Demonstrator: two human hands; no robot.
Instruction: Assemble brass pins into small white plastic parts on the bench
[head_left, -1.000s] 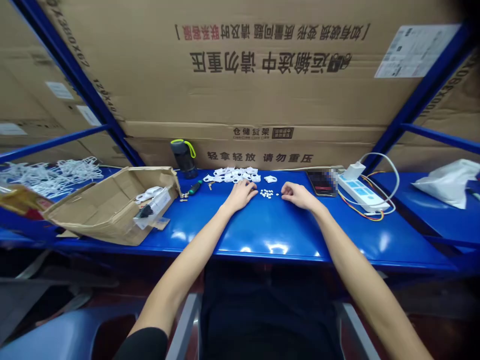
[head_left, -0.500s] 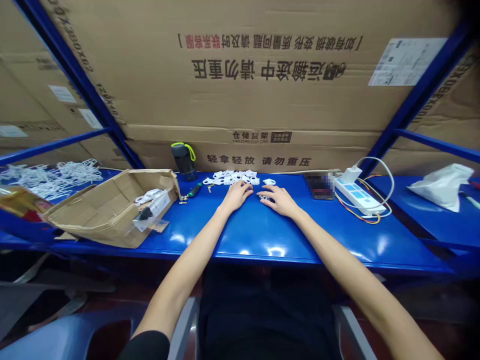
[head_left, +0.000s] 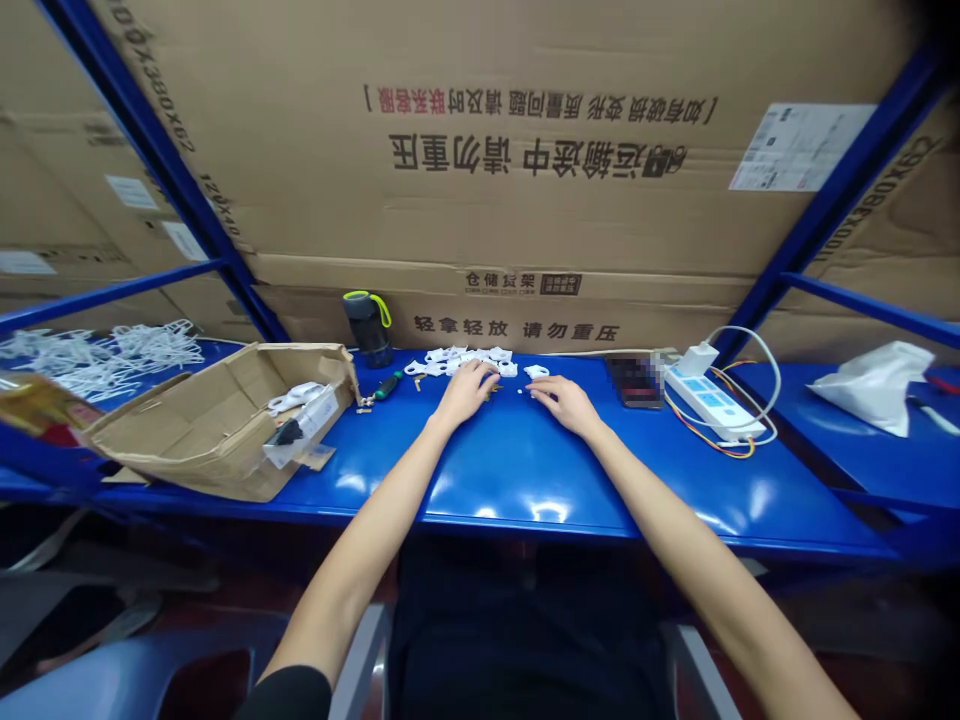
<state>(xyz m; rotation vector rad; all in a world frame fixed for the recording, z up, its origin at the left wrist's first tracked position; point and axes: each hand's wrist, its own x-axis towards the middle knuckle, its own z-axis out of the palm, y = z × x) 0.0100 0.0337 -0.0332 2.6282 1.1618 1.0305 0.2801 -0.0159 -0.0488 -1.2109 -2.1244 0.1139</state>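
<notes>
Hands [head_left: 465,393] loosely curled, grip unclear; one white piece [head_left: 520,391] between them, earlier several

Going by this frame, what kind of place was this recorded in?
Likely a workbench in a workshop or storeroom, judging by the blue table, the printed cardboard panel behind it, and the loose white pieces clustered towards the table's back edge.

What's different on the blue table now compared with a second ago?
The bare right hand has moved left, toward the bare left hand. The cluster of tiny white pieces between them is out of sight; one tiny white piece shows there, the rest unclear. The left hand, pile of flat white plastic parts and dark bottle with yellow-green strap stayed about put.
</notes>
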